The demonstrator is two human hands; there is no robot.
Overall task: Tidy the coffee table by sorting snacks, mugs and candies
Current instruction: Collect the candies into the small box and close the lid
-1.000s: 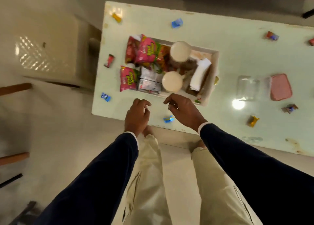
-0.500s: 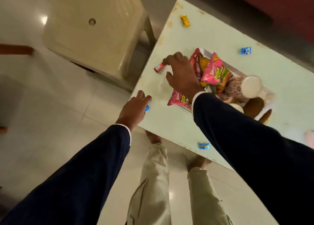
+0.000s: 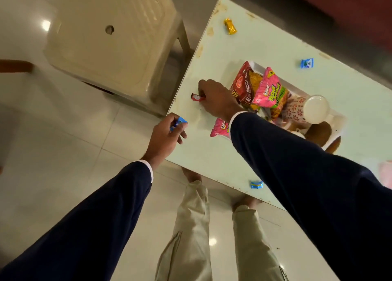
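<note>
Since half a second ago the left hand (image 3: 164, 135) has lifted a blue candy (image 3: 178, 123) off the table (image 3: 212, 153) corner; right hand (image 3: 218, 100) now pinches the red candy (image 3: 197, 97) beside the tray (image 3: 337, 130). Pinch wrapper ends firmly, lift straight, then collect remaining scattered candies.

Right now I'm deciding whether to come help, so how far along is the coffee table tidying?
Done: snack packets and mugs sit in the tray. In hand: the left hand has a blue candy in its grip; the right hand pinches a red candy. Left: a gold candy and two blue candies lie loose on the table.
</note>
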